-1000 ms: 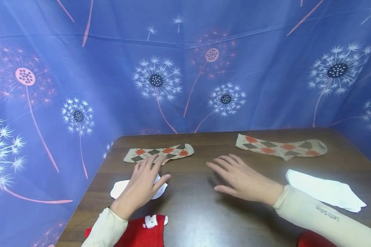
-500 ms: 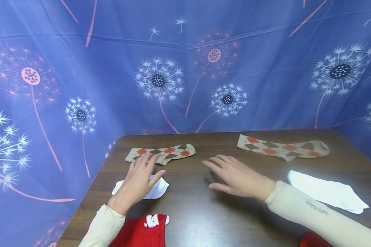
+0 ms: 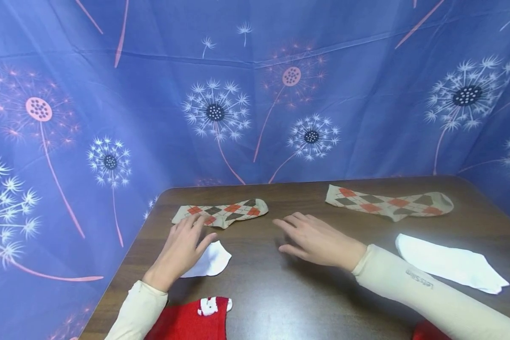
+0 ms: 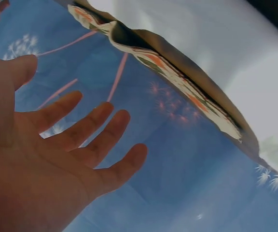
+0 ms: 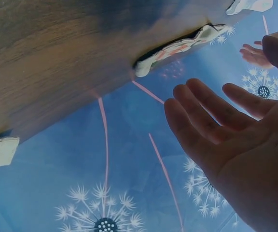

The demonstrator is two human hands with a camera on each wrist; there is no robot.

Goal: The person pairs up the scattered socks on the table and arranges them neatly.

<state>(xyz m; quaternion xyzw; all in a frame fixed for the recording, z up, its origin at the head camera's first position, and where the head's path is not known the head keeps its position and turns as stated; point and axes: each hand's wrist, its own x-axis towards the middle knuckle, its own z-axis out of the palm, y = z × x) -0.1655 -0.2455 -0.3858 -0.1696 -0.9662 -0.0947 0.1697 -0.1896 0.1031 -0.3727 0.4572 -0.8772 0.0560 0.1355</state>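
Observation:
My left hand (image 3: 176, 250) hovers over the left side of the table, fingers spread and nothing held. Under it lies a white sock (image 3: 210, 261), partly covered by the hand. Just beyond the fingertips is an argyle sock (image 3: 238, 211) in beige, orange and brown; the left wrist view shows its edge (image 4: 177, 84) too. My right hand (image 3: 318, 240) is held above the middle of the table with its fingers loosely extended, touching nothing. A second argyle sock (image 3: 391, 204) lies farther back on the right. Another white sock (image 3: 450, 262) rests beyond the right forearm.
A red sock (image 3: 195, 318) with a white figure lies at the near left, partly behind the left sleeve. A bit of red fabric (image 3: 427, 330) shows under the right sleeve. The brown wooden table (image 3: 276, 283) ends at a blue dandelion-print cloth (image 3: 255, 118).
Both hands have drifted left and slightly, the left one also a little nearer, uncovering more of the argyle sock. The socks have stayed where they were.

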